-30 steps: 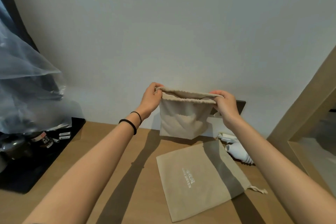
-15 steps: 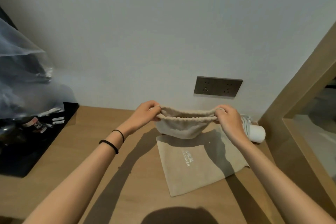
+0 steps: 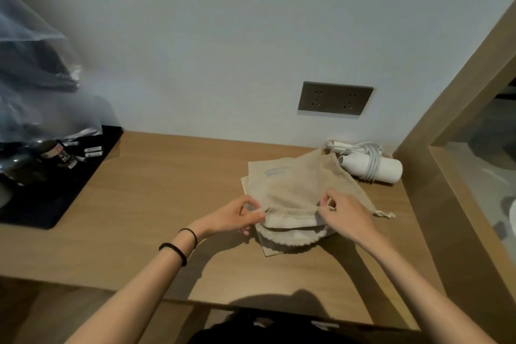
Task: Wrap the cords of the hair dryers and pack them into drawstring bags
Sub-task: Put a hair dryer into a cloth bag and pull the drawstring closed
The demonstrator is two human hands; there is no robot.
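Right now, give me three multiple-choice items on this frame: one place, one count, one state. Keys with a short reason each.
1. Where does the white hair dryer lie?
A) on the black tray
B) at the back right of the desk, behind the bags
C) inside a bag

2. How many beige drawstring bags are out?
A) one
B) four
C) two

3. How is the mouth of the top bag?
A) held open by both hands
B) drawn shut
C) knotted

Key:
1 B: it lies by the wall, with its cord wrapped round it.
2 C: the top bag lies over a lower bag.
3 A: the left hand and the right hand each pinch the rim, and the mouth gapes between them.
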